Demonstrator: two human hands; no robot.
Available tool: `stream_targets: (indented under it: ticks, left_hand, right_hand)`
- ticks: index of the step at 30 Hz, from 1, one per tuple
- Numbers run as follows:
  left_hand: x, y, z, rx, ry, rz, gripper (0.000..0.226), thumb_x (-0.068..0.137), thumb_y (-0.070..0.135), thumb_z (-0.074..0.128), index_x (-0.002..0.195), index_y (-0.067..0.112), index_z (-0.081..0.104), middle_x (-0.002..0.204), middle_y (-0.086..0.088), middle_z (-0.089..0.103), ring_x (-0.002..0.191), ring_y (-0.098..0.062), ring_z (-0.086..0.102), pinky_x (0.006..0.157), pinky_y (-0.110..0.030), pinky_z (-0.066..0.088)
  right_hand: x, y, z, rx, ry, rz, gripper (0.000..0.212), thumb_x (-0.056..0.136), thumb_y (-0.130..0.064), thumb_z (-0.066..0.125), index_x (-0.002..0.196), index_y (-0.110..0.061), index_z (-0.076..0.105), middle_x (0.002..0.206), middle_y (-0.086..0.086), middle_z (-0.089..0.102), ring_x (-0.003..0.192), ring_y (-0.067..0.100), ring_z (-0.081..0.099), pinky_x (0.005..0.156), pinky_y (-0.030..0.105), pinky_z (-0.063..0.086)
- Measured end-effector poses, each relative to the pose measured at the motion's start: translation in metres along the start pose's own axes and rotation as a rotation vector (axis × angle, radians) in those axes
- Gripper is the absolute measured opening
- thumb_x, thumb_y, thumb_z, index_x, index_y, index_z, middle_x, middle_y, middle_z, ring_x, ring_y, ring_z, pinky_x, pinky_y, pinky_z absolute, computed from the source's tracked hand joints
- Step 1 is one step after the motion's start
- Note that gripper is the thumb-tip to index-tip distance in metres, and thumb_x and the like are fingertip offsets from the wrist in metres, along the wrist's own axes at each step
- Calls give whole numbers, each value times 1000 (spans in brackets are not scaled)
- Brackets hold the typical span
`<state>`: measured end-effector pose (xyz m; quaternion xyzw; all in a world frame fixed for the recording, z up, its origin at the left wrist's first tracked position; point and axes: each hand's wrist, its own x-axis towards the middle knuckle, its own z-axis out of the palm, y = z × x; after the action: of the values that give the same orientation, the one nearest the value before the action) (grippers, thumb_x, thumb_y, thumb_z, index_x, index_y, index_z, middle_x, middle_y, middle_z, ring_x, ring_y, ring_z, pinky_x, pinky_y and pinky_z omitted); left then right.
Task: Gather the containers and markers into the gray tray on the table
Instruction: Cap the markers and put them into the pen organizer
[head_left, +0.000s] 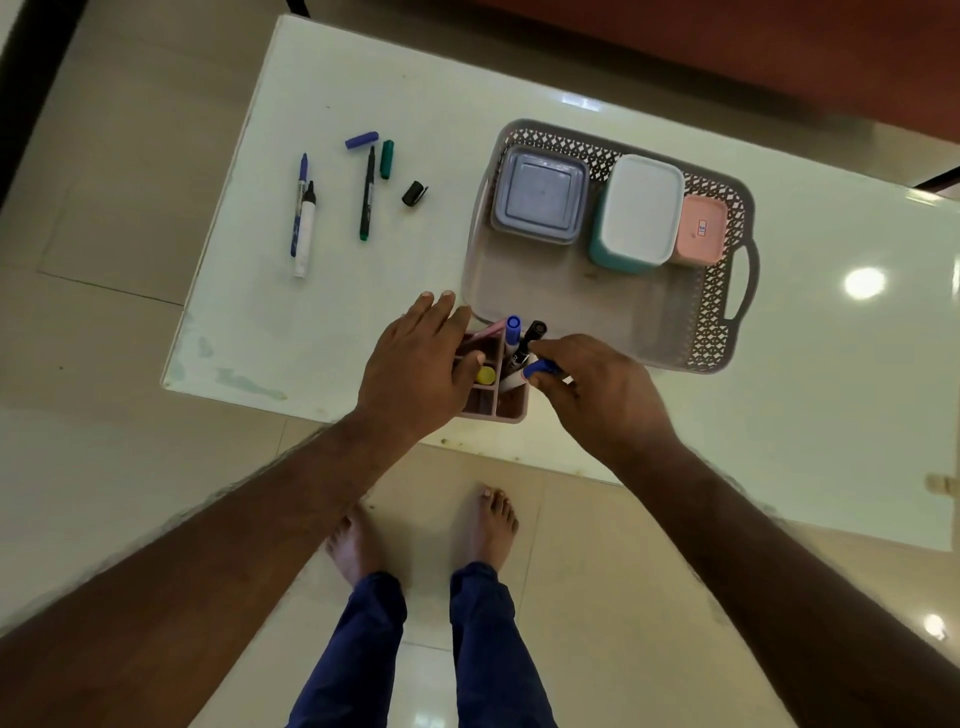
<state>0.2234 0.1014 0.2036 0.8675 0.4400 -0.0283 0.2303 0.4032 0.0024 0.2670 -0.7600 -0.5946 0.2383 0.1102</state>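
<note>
1. The gray tray (727, 291) sits on the white counter (363, 291), toward its right side, and holds three lidded boxes in a row along its far wall.
2. From left to right these are a gray box (540, 195), a teal box (641, 215) with a white lid, and a small pink box (701, 228). The near half of the tray is bare.
3. A pink organizer (506, 402) stands on the counter just beside the tray's near-left corner. Its compartments hold a blue-capped marker (513, 332), a black-capped marker (532, 338) and a yellow-topped item (485, 375).
4. The left hand (421, 364) rests over the organizer's left side, fingers loosely spread, thumb at its rim.
5. The right hand (597, 389) pinches a blue marker (543, 369) over the organizer's right edge.
6. Well to the left lie three uncapped markers: blue (300, 202), black-tipped white (306, 234) and dark green (367, 195).
7. Near them lie loose caps: blue (361, 140), green (386, 159) and black (414, 194).
</note>
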Motion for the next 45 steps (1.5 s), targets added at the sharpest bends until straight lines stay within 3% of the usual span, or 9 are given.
stream_targets:
  ticks: [11, 16, 19, 23, 26, 30, 35, 41, 45]
  left_hand:
    - [-7, -13, -2, -69, 21, -44, 63, 99, 47, 43, 151, 13, 32, 159, -9, 27, 149, -27, 21, 117, -44, 29]
    - [-8, -24, -8, -120, 86, -62, 66, 98, 53, 32, 149, 12, 36, 157, -10, 32, 147, -26, 27, 116, -40, 28]
    - [-4, -35, -13, -124, 125, -90, 67, 97, 55, 29, 149, 13, 37, 157, -10, 34, 146, -25, 28, 115, -36, 27]
    - [11, -56, -22, -151, 171, -166, 64, 99, 56, 31, 148, 15, 38, 156, -7, 35, 146, -23, 30, 115, -40, 31]
    - [31, -76, -29, -127, 189, -236, 59, 100, 52, 36, 147, 16, 40, 154, -7, 39, 143, -23, 34, 113, -38, 33]
    - [55, -98, -39, -69, 158, -310, 59, 100, 51, 39, 147, 15, 39, 155, -8, 38, 143, -26, 35, 113, -41, 33]
    - [65, -125, -45, -27, 201, -363, 53, 96, 43, 49, 138, 10, 49, 142, -14, 52, 129, -32, 48, 102, -43, 41]
    - [64, -148, -39, -7, 193, -389, 53, 93, 41, 54, 136, 10, 51, 139, -13, 54, 125, -32, 51, 100, -43, 43]
    - [60, -152, -32, 44, 219, -370, 43, 90, 39, 57, 121, 10, 62, 127, -9, 62, 109, -33, 58, 89, -41, 47]
  right_hand:
    - [0, 5, -6, 160, 92, 81, 38, 87, -24, 72, 123, -21, 59, 114, -5, 66, 82, 7, 66, 74, 30, 59]
    - [18, -6, -37, 182, 233, 27, 30, 87, -29, 73, 114, -20, 63, 101, -9, 67, 78, 3, 67, 68, 14, 52]
    - [51, -25, -56, 140, 277, -47, 23, 91, -30, 68, 110, -19, 64, 95, -6, 69, 78, 5, 65, 66, 15, 50]
    - [122, -55, -60, 73, 148, -130, 24, 94, -34, 62, 115, -22, 67, 101, -9, 69, 82, 3, 59, 67, 9, 38]
    - [177, -74, -39, -62, -23, -187, 29, 94, -35, 59, 120, -23, 64, 108, -7, 69, 90, 9, 61, 69, 17, 40]
    - [235, -86, 4, -198, -209, -176, 33, 94, -31, 57, 126, -22, 61, 122, 0, 66, 108, 21, 60, 86, 28, 46]
    - [268, -80, 46, -319, -307, -140, 46, 95, -25, 56, 140, -23, 51, 138, 3, 52, 126, 23, 50, 103, 34, 40]
    - [279, -77, 67, -396, -308, -133, 49, 94, -17, 54, 142, -23, 47, 136, 5, 49, 121, 26, 52, 102, 37, 46]
    - [276, -81, 71, -487, -298, -173, 38, 94, -9, 52, 130, -15, 57, 122, 12, 51, 106, 31, 59, 91, 38, 51]
